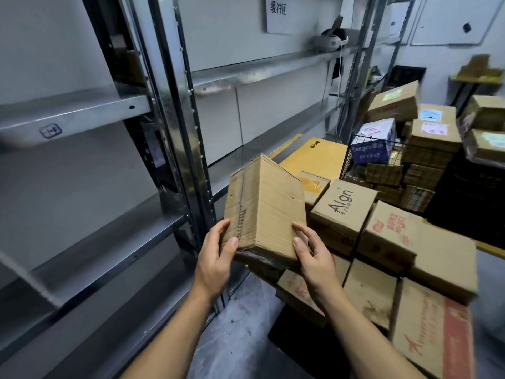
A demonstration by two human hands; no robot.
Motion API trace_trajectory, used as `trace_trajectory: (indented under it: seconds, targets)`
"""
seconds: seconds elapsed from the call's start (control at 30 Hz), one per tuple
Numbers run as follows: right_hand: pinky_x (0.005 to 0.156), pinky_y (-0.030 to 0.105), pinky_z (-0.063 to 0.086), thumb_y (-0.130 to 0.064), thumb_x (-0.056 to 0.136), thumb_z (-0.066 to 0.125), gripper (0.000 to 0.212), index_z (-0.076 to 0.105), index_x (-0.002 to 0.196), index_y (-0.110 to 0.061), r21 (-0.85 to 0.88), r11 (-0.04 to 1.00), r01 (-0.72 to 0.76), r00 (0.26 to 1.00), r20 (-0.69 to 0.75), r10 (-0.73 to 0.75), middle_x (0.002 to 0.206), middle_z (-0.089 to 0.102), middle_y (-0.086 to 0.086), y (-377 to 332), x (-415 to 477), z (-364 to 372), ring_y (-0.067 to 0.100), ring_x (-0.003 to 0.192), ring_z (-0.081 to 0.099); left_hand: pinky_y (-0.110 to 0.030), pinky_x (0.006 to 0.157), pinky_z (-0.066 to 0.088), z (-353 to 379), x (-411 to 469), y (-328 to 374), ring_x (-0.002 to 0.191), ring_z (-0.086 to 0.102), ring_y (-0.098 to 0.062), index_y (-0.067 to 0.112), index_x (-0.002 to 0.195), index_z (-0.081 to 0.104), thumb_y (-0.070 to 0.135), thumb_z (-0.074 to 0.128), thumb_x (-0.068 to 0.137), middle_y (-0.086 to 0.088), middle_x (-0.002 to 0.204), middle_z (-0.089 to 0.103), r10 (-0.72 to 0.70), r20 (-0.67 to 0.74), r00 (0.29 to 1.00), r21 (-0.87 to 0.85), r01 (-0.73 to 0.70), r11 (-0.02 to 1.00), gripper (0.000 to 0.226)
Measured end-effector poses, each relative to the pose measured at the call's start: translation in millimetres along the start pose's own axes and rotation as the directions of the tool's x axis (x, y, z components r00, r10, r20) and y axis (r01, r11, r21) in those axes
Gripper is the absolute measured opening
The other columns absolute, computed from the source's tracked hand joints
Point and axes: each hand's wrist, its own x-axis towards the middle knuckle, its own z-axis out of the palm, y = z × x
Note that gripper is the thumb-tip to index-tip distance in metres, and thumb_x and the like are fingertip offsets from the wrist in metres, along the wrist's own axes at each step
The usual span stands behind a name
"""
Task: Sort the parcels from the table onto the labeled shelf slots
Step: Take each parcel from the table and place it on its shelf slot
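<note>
A worn brown cardboard parcel (267, 203) is clamped between both hands, lifted off the pile and tilted so its top leans away toward the metal shelf rack (175, 110). The left grip (216, 258) holds the parcel's lower left corner, its thumb lying over the front face beside a dark taped seam and the other fingers hidden behind. The right grip (314, 258) holds the lower right corner, thumb and forefinger pressed onto the front face. The parcel hangs between the rack and the yellow desk (322, 154), apart from any shelf board; whether its bottom edge touches the cartons under it cannot be told. On the desk lie crowded cartons, among them one printed "Algn" (344, 206) just right of the parcel and a red-printed carton (393, 231) beside that. Farther back, a black wire basket (352, 160) holds a blue-and-white box (374, 143) on top of several brown boxes. Right of the basket stands a stack of cartons with coloured labels (431, 127). A hand-drawn slot label (50, 130) sits on the front edge of a shelf at the left.
</note>
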Motion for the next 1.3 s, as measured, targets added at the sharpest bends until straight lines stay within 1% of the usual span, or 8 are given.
trace_trajectory:
  seconds: [0.2,0.33,0.57,0.77,0.9,1.07,1.17,1.3]
  targets:
    - [0.111,0.03,0.039,-0.04,0.1,0.053,0.037,0.058,0.136,-0.034,-0.221,0.975,0.002,0.993,0.116,0.024,0.139,0.056,-0.01,-23.4,-8.2,-1.4,0.003,0.126,0.049,0.001,0.091,0.031,5.2,-13.8,18.5,0.114,0.047,0.011,0.035,0.13,0.049,0.051,0.053,0.079,0.012,0.122,0.048,0.111,-0.153,0.982,0.118,-0.093,0.989,0.054]
    - [0.1,0.033,0.052,-0.047,0.094,0.06,0.034,0.048,0.124,-0.059,-0.008,1.0,-0.011,0.978,0.21,0.012,0.126,0.061,-0.013,-37.1,-18.3,7.6,0.005,0.118,0.059,0.001,0.089,0.03,10.2,-23.7,21.0,0.114,0.046,0.01,0.032,0.132,0.049,0.05,0.055,0.081,0.007,0.125,0.046,0.172,-0.134,0.976,0.217,-0.14,0.966,0.054]
    - [0.091,0.041,0.059,-0.032,0.086,0.076,0.053,0.044,0.121,-0.054,0.002,0.997,0.075,0.993,0.088,-0.075,0.112,0.064,-0.018,-29.7,-19.3,20.2,0.004,0.107,0.064,0.002,0.091,0.028,8.6,-30.6,29.5,0.119,0.042,0.009,0.027,0.138,0.046,0.055,0.055,0.082,0.011,0.131,0.041,0.179,-0.1,0.979,0.277,-0.145,0.95,0.063]
    - [0.087,0.055,0.059,-0.02,0.091,0.071,0.039,0.056,0.115,-0.048,0.278,0.954,-0.114,0.993,0.061,0.101,0.115,0.071,0.004,-18.6,-15.0,19.5,0.023,0.106,0.07,-0.008,0.091,0.043,-5.6,-29.8,26.5,0.116,0.051,0.005,0.028,0.134,0.051,0.043,0.056,0.089,0.011,0.127,0.051,0.104,-0.118,0.988,0.111,-0.091,0.99,0.049]
    - [0.085,0.062,0.056,-0.011,0.097,0.062,0.036,0.055,0.122,-0.036,0.35,0.914,-0.207,0.978,0.094,0.186,0.106,0.075,0.007,-15.1,-14.1,16.9,0.023,0.094,0.073,-0.016,0.094,0.043,-14.7,-28.4,16.2,0.112,0.053,0.005,0.036,0.123,0.056,0.052,0.05,0.086,0.008,0.123,0.057,0.036,-0.174,0.984,0.101,-0.018,0.995,0.041]
    - [0.064,0.047,0.062,-0.006,0.099,0.056,0.036,0.056,0.129,-0.027,0.461,0.85,-0.256,0.967,0.131,0.22,0.108,0.074,0.011,-23.1,-19.2,20.3,0.015,0.076,0.073,-0.032,0.099,0.046,-17.7,-29.9,1.4,0.113,0.055,-0.009,0.023,0.129,0.057,0.046,0.055,0.082,0.006,0.121,0.052,-0.067,-0.2,0.977,0.15,0.098,0.984,0.053]
    - [0.072,0.052,0.061,-0.004,0.1,0.054,0.038,0.059,0.126,-0.031,0.524,0.807,-0.273,0.962,0.168,0.216,0.114,0.071,0.011,-27.5,-19.3,17.8,0.017,0.083,0.074,-0.031,0.101,0.041,-20.8,-32.7,-4.7,0.118,0.051,-0.014,0.025,0.138,0.05,0.054,0.051,0.081,0.003,0.128,0.047,-0.13,-0.201,0.971,0.153,0.162,0.975,0.065]
    - [0.071,0.045,0.062,-0.006,0.102,0.049,0.04,0.061,0.124,-0.036,0.49,0.827,-0.274,0.953,0.255,0.164,0.12,0.065,0.006,-34.2,-22.9,12.6,0.015,0.085,0.073,-0.038,0.108,0.04,-21.4,-33.8,-8.0,0.125,0.05,-0.012,0.034,0.141,0.045,0.07,0.051,0.074,0.002,0.139,0.049,-0.182,-0.153,0.971,0.033,0.189,0.981,0.076]
